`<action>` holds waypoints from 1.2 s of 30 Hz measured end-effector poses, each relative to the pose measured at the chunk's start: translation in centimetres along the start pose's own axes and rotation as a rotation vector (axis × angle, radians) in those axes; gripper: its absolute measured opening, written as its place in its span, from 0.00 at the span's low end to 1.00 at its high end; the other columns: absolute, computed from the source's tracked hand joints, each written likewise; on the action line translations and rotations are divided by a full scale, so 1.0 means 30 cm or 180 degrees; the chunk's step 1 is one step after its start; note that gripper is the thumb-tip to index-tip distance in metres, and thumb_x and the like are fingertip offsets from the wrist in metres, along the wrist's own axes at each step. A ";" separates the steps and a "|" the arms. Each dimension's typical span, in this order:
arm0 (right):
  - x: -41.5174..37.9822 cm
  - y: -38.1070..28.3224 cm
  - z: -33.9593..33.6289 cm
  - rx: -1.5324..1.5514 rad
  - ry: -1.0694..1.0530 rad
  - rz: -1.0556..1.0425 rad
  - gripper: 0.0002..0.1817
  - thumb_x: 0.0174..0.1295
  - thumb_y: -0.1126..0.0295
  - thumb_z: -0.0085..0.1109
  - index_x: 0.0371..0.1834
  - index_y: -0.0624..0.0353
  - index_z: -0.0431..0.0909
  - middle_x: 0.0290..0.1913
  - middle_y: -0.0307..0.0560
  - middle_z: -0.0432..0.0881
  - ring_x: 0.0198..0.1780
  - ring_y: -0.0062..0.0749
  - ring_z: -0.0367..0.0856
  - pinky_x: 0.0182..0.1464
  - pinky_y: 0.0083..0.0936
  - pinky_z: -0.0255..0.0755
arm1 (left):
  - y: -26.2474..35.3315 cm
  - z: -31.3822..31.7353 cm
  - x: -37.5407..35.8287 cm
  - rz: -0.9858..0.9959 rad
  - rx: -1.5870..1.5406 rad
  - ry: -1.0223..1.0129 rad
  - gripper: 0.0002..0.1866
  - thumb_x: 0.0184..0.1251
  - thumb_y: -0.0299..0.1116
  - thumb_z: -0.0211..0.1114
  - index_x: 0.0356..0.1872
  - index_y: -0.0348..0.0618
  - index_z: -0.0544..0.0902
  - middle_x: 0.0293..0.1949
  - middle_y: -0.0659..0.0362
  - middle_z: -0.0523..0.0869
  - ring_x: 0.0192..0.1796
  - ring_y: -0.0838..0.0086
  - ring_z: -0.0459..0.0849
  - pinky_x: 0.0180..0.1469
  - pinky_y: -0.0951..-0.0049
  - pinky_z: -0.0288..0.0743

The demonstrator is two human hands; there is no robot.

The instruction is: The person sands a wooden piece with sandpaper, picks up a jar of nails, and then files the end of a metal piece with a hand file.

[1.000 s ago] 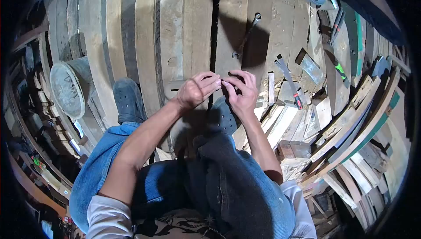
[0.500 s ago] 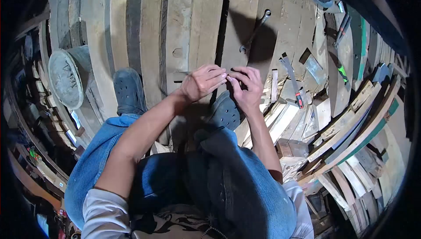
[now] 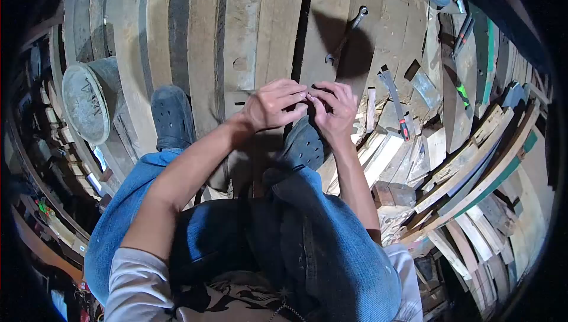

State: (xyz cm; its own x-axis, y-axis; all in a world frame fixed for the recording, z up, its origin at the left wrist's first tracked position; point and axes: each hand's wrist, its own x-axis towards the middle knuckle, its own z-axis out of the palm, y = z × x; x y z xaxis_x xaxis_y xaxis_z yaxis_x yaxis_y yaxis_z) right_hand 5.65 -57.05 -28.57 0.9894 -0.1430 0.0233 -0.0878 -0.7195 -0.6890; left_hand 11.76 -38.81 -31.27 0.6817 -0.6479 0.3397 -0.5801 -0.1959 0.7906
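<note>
My left hand [image 3: 275, 105] and my right hand [image 3: 336, 109] meet at the fingertips above the wooden planks [image 3: 242, 26]. Their fingers are pinched around something too small to make out. Just below my hands is the toe of a dark clog [image 3: 305, 144]. Beyond my right hand a wrench [image 3: 346, 35] lies on the planks. To its right rests a flat-bladed tool with a red and black handle [image 3: 404, 128].
A round bucket [image 3: 87, 103] stands at the left, beside the other clog [image 3: 171, 116]. Wood scraps [image 3: 384, 159] and curved boards [image 3: 473, 174] are piled at the right. A green-handled tool [image 3: 462, 95] and pliers [image 3: 463, 35] lie further right.
The fingers of my left hand have shifted slightly at the meeting point, and my right hand's fingers have lifted a little. Both hands stay together, and the view has moved slightly.
</note>
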 end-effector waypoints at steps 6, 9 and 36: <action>0.002 0.003 0.005 0.0057 0.0070 -0.0015 0.09 0.47 0.76 0.69 0.33 0.53 0.88 0.43 0.37 0.86 0.49 0.35 0.80 0.50 0.33 0.66 | 0.017 -0.012 0.049 -0.0531 -0.0344 -0.0073 0.14 0.54 0.30 0.76 0.43 0.38 0.88 0.43 0.53 0.90 0.44 0.63 0.88 0.47 0.65 0.77; -0.001 0.006 0.005 -0.0042 0.0069 -0.0040 0.09 0.46 0.76 0.69 0.33 0.53 0.87 0.43 0.37 0.86 0.48 0.35 0.80 0.51 0.33 0.67 | 0.019 -0.010 0.060 -0.0331 -0.0169 -0.0109 0.13 0.55 0.29 0.74 0.43 0.39 0.88 0.43 0.54 0.90 0.45 0.64 0.88 0.46 0.67 0.76; 0.072 0.050 -0.039 0.0598 -0.0420 -0.0093 0.10 0.46 0.72 0.76 0.30 0.60 0.83 0.32 0.44 0.86 0.37 0.41 0.82 0.40 0.33 0.76 | -0.002 0.063 0.017 -0.0287 -0.0068 0.0251 0.13 0.50 0.20 0.70 0.39 0.39 0.87 0.37 0.56 0.90 0.38 0.64 0.89 0.39 0.68 0.83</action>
State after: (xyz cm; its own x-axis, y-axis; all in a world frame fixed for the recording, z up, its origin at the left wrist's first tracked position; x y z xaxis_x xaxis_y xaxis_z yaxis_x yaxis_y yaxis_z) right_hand 7.52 -59.23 -28.70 0.9988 -0.0252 -0.0412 -0.0482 -0.5809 -0.8125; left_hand 11.30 -40.50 -32.11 0.7641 -0.5684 0.3051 -0.5058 -0.2344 0.8302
